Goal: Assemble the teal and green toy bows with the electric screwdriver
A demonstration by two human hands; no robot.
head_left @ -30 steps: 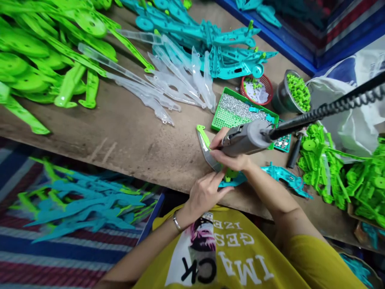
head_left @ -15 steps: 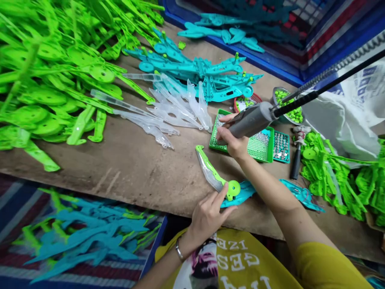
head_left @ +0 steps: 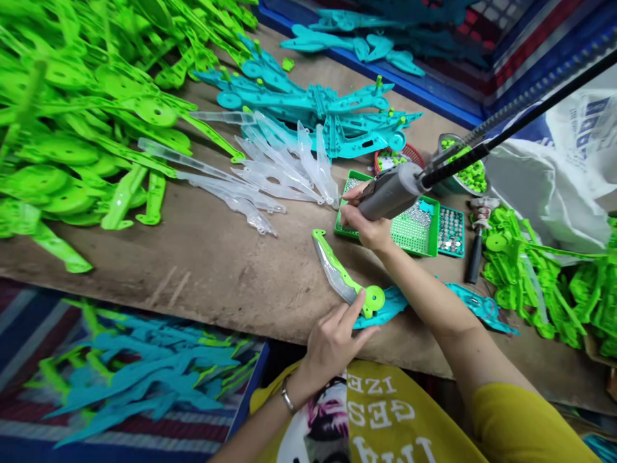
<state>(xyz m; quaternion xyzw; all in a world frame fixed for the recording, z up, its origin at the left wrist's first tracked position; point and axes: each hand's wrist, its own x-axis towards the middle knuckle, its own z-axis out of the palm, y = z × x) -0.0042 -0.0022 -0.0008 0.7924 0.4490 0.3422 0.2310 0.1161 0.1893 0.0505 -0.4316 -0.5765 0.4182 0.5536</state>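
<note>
A grey power screwdriver is gripped in my right hand, over the green tray of small metal screws. Its tip is hidden. Near the table's front edge lies a bright green part with a round disc, with a clear plastic blade along it. Beneath them is a teal piece, partly covered by my right forearm. My left hand rests with its index finger on the green part beside the disc, thumb spread away from it.
Green parts heap at the left; clear blades and teal frames lie behind. A blue crate, red basket, metal bowl and black-handled tool stand at the back and right.
My right hand and the screwdriver have shifted slightly left over the tray. My left hand and the green part stay nearly in place, while the view has shifted a little.
</note>
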